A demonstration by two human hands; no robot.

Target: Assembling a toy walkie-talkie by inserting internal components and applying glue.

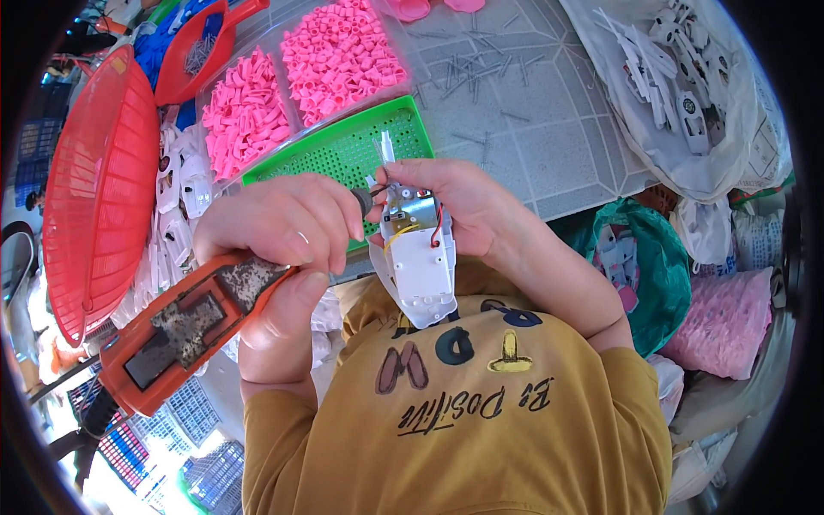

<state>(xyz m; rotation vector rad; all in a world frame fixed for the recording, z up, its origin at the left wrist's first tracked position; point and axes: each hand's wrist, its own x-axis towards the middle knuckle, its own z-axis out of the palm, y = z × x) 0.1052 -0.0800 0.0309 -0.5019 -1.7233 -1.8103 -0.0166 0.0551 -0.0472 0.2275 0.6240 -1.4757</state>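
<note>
My left hand (pixel 279 223) is closed around an orange power screwdriver (pixel 184 330) with a worn, scuffed body. Its dark tip (pixel 364 201) points right and meets the upper end of a white plastic housing (pixel 422 264). My right hand (pixel 442 193) grips that housing around its upper part, thumb and index finger close to the screwdriver tip. The housing is open, showing a metal motor (pixel 419 209) with red and yellow wires. Its lower end lies in front of my shirt. Whether a screw sits under the tip is too small to tell.
Beyond my hands stand a green perforated basket (pixel 421 129) and a clear tray of pink plastic parts (pixel 343 64). Loose screws (pixel 472 73) lie on the grey table (pixel 549 154). A white sack of white parts (pixel 592 51) is at right, a red basket (pixel 103 197) at left.
</note>
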